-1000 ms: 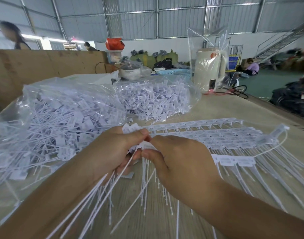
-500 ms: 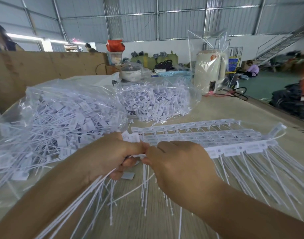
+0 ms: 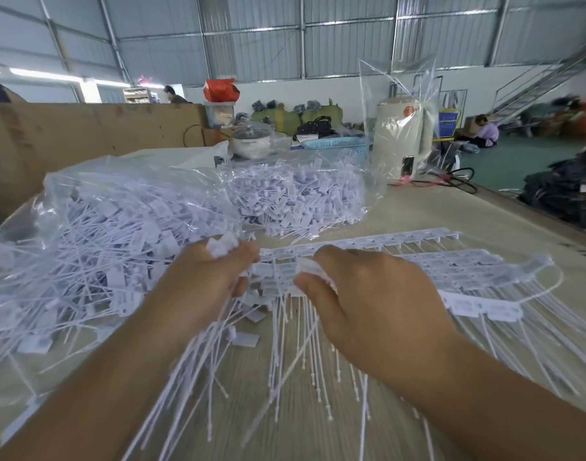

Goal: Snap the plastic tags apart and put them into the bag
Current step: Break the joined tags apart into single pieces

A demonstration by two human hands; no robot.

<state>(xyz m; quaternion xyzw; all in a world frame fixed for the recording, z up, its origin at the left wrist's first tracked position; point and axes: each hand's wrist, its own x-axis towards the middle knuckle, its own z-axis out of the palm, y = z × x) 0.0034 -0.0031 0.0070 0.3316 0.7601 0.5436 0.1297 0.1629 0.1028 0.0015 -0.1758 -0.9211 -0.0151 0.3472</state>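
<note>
Left hand (image 3: pixel 198 281) grip: fingers curled round a bunch of separated tags (image 3: pixel 218 246), tails trailing below. Right hand (image 3: pixel 368 294) grip: pinches end of joined tag strip (image 3: pixel 418 261), which runs rightward across the surface (image 3: pixel 451 207). Bag (image 3: pixel 102 227) lies just left of left grip. Risk: loose tails snagging, spilling tags short of bag.
</note>
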